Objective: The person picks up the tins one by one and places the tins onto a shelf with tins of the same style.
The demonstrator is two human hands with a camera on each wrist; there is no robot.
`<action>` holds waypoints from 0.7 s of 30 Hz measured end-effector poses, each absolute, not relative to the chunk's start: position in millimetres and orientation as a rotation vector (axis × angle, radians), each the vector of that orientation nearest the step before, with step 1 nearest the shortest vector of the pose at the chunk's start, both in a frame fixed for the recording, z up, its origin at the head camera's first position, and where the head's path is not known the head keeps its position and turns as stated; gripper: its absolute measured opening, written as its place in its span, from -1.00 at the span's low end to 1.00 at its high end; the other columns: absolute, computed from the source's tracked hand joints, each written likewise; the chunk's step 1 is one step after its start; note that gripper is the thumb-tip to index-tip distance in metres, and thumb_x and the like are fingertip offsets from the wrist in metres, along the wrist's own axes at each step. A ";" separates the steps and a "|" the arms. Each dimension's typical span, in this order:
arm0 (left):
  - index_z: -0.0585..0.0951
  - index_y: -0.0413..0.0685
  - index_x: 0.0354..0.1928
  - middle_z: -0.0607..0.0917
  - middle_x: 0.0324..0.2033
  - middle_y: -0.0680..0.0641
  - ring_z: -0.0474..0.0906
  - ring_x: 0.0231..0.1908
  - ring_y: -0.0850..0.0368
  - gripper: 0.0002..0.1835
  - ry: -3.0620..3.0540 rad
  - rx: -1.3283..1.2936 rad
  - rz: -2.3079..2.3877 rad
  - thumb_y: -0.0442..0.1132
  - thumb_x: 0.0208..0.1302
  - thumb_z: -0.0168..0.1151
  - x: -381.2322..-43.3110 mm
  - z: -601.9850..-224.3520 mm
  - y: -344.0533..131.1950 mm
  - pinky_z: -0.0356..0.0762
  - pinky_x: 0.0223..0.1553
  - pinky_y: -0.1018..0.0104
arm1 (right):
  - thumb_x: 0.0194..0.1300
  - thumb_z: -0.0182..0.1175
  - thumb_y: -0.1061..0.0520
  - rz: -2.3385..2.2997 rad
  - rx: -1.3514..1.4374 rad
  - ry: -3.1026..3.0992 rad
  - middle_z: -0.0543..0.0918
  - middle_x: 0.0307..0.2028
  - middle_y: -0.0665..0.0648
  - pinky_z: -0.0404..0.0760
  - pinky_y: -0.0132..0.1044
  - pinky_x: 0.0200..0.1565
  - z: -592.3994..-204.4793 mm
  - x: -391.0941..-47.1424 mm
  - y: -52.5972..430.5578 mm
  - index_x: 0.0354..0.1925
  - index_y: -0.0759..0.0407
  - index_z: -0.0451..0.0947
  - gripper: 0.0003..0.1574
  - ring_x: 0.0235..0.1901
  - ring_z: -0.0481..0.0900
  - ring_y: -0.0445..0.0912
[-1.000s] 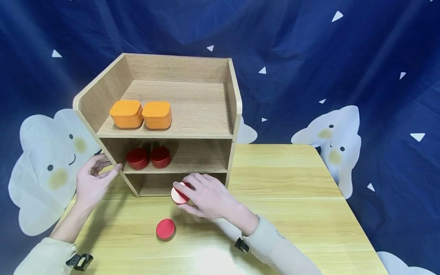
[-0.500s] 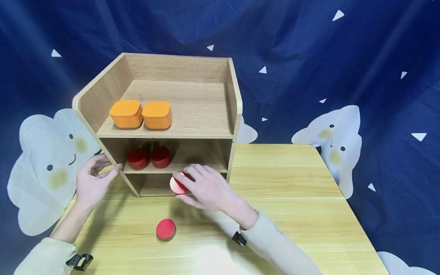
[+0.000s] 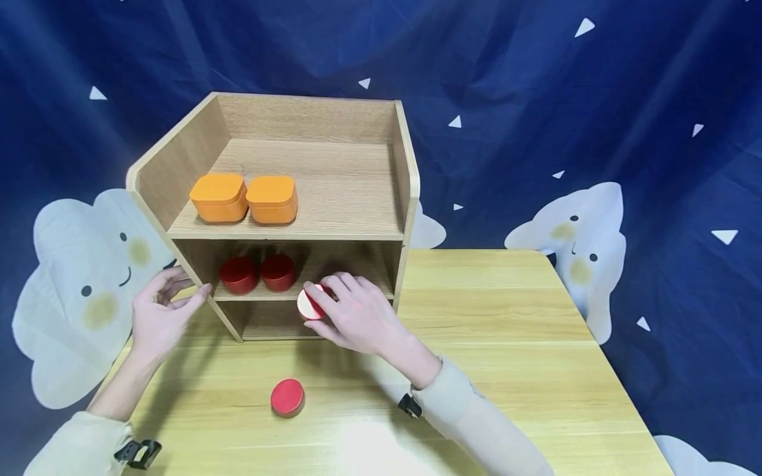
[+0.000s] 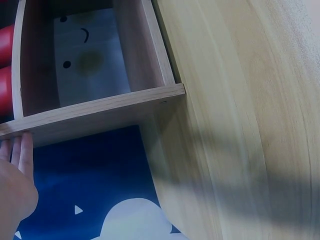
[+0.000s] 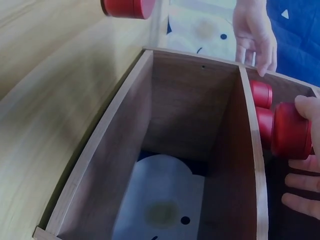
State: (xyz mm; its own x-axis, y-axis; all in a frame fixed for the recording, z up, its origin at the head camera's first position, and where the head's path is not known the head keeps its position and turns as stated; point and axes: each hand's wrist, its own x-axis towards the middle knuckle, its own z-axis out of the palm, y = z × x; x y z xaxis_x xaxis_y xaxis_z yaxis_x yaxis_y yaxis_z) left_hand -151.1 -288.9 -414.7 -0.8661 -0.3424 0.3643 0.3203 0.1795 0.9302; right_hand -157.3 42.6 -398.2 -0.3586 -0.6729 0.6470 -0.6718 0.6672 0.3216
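Note:
My right hand [image 3: 363, 317] pinches a small round red tin [image 3: 311, 304] between thumb and fingers, its pale shiny end turned left. It is at the front of the middle level of a wooden shelf unit [image 3: 333, 237]. In the right wrist view this held tin [image 5: 291, 131] overlaps a standing one. Two more red tins [image 3: 278, 272] sit side by side at the left of that level. My left hand [image 3: 157, 317] touches the unit's left side panel, thumb near the front edge; in the left wrist view its fingers [image 4: 26, 155] lie straight against the panel's outside.
Another red tin [image 3: 288, 398] lies on the light wooden table [image 3: 506, 344] in front of the unit. On the top level stand two orange boxes [image 3: 272, 199] with rounded corners. A blue curtain [image 3: 512, 79] with clouds hangs behind.
My right hand has lifted the red tin from before the bottom level up to the middle level's front edge. The left hand stays at the side panel.

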 end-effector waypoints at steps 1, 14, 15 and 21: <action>0.74 -0.09 -0.08 0.80 -0.29 0.24 0.72 -0.23 0.44 -0.56 -1.958 0.023 -1.738 -0.71 0.09 0.36 -151.2 -414.5 -288.8 0.70 -0.26 0.69 | 0.36 0.28 -0.41 -0.009 1.026 -2.098 0.72 -0.05 0.00 0.77 -0.31 -0.08 -398.4 -157.8 42.0 0.24 -0.05 0.62 -0.30 -0.04 0.70 -0.09; 0.74 -0.09 -0.05 0.80 -0.28 0.25 0.72 -0.21 0.44 -0.56 -1.973 0.038 -1.736 -0.69 0.10 0.37 -151.7 -413.1 -287.9 0.70 -0.24 0.69 | 0.43 0.22 -0.36 -0.014 0.954 -2.133 0.70 -0.11 -0.03 0.73 -0.31 -0.21 -395.3 -169.2 34.0 0.19 -0.07 0.61 -0.43 -0.14 0.70 -0.09; 0.74 -0.08 -0.06 0.80 -0.28 0.25 0.71 -0.21 0.44 -0.56 -1.972 0.040 -1.736 -0.69 0.10 0.37 -151.7 -413.2 -288.0 0.70 -0.25 0.69 | 0.43 0.22 -0.35 -0.013 0.953 -2.134 0.70 -0.11 -0.03 0.73 -0.32 -0.22 -395.5 -170.1 33.3 0.18 -0.07 0.61 -0.43 -0.14 0.70 -0.09; 0.74 -0.08 -0.07 0.79 -0.28 0.26 0.71 -0.22 0.44 -0.56 -1.969 0.029 -1.732 -0.69 0.10 0.37 -150.8 -414.7 -288.3 0.70 -0.25 0.69 | 0.48 0.16 -0.36 -0.027 0.935 -2.142 0.71 -0.10 -0.04 0.71 -0.34 -0.28 -398.0 -174.5 30.2 0.17 -0.08 0.62 -0.46 -0.16 0.70 -0.11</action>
